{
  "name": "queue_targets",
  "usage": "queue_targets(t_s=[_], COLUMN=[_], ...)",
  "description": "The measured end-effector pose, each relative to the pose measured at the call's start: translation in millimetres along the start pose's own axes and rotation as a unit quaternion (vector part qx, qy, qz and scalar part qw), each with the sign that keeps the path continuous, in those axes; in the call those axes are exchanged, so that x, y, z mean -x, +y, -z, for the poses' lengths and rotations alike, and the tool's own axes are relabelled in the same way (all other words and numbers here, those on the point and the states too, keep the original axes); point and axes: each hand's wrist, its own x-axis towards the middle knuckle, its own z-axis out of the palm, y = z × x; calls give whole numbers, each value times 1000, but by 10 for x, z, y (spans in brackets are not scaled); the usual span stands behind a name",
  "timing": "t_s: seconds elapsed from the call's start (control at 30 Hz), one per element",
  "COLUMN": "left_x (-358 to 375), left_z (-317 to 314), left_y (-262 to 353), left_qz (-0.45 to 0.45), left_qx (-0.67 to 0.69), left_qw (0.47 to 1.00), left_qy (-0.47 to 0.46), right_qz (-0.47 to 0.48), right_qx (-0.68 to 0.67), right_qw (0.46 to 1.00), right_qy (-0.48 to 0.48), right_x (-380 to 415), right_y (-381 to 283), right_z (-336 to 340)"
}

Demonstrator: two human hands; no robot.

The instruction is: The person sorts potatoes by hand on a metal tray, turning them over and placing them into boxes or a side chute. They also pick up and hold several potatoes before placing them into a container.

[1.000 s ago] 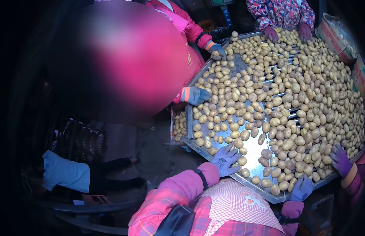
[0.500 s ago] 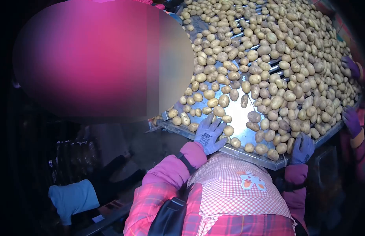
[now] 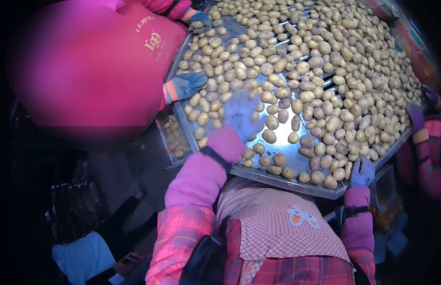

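Many potatoes (image 3: 358, 85) cover a metal table (image 3: 282, 181) with a raised rim. My left hand (image 3: 242, 114), in a grey-purple glove, is stretched over the potatoes on the left part of the table. It is smeared by motion, but its fingers look spread, pointing up and right. Whether it touches the potatoes under it is unclear. My right hand (image 3: 362, 172), in a like glove, rests at the near right rim beside potatoes, its fingers bent over the edge. What lies under its fingertips is hidden.
Across the left corner, a person in red (image 3: 168, 35) has gloved hands (image 3: 185, 86) at the table's edge. Another person's purple-gloved hand (image 3: 416, 118) is at the right edge. A crate of potatoes (image 3: 175, 137) stands below the left rim. Dark roller gaps cross the table's middle.
My left hand has moved up and left from the near rim, over the potatoes. Several potatoes near the rim have shifted. The other person's hands at the left have come into view.
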Motion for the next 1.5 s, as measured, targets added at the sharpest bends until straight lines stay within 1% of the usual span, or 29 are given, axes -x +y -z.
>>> queue_targets(t_s=[0.03,0.17,0.23,0.27,0.33,0.37,0.43,0.47,0.53,0.6,0.63,0.7,0.73,0.8,0.83,0.9,0.97,1.03,1.07,1.1,1.17,1.2,1.23,1.3,1.33,1.37,1.43,1.47,1.5], left_x=[-78,68,401,600,813,727,459,208,-214,-621,-739,-878,-908,-819,-735,-553,-356,-235,-265,-316,-453,-562,-667,-810,-934,-1033,-1211,-1318,-1360], left_z=[-93,-379,-178,-113,-18,37,229,323,190,161,-8,-422,-543,-432,-465,-456,-353,-276,-204,-159,-44,105,63,-226,-350,-431,-548,-388,-447], left_y=[-114,-181,-19,20,26,-19,-102,-189,-412,-579,-717,-851,-784,-564,-539,-460,-464,-587,-604,-590,-466,-244,-98,123,138,170,193,253,161], left_qz=[34,64,-43,-43,-150,-150,-97,-98,23,60,49,155,147,139,136,28,7,-92,-83,-83,-83,-88,-90,-107,-114,-120,7,50,46], left_qx=[-44,-55,-4,-7,12,8,99,130,217,136,145,42,51,-77,-79,-38,-36,-26,46,43,96,133,230,161,65,69,-59,-35,-8], left_qw=[997,996,997,997,983,983,989,986,973,987,986,986,987,985,985,997,998,992,993,994,990,987,969,981,990,990,983,971,978], left_qy=[60,25,-68,-64,-107,-102,-46,-15,-72,-57,-63,48,41,-65,-72,-58,-60,-78,-63,-60,55,24,-7,-8,-43,-38,-175,-232,-202], right_qz=[-1,-8,-11,-10,9,10,-17,-12,-9,-19,-29,-10,-14,-28,-31,-13,-9,-17,-16,-14,-2,-1,-2,-2,-1,-3,-5,-12,-7], right_qx=[-11,-30,-28,-28,-18,-20,-5,-5,-6,-4,8,29,25,20,5,-16,-7,-16,-13,-9,-6,-8,-6,-4,-3,4,-3,-22,-17], right_qw=[1000,999,999,999,997,997,999,999,999,999,999,999,999,999,999,998,998,999,999,999,998,998,998,997,997,996,996,997,997], right_qy=[17,35,34,38,71,78,37,42,53,27,26,31,36,30,29,53,57,48,50,51,69,64,61,75,78,84,87,75,74], right_x=[-21,4,79,52,8,-10,-4,-9,-32,-13,0,7,3,-23,-34,-47,-55,-19,-18,-26,-52,-50,-62,-46,-33,-17,-23,-26,-37], right_y=[-36,19,-10,-32,-14,-12,-39,-47,-55,-32,-20,11,16,-17,-44,-62,-73,-43,-33,-30,-59,-75,-78,-75,-72,-60,-48,-33,-10], right_z=[9,-58,-17,-7,-75,-76,-48,-43,-63,-35,-29,-53,-60,-11,-7,-12,-2,-35,-47,-45,-36,-19,2,-16,-16,-29,-29,-30,-53])
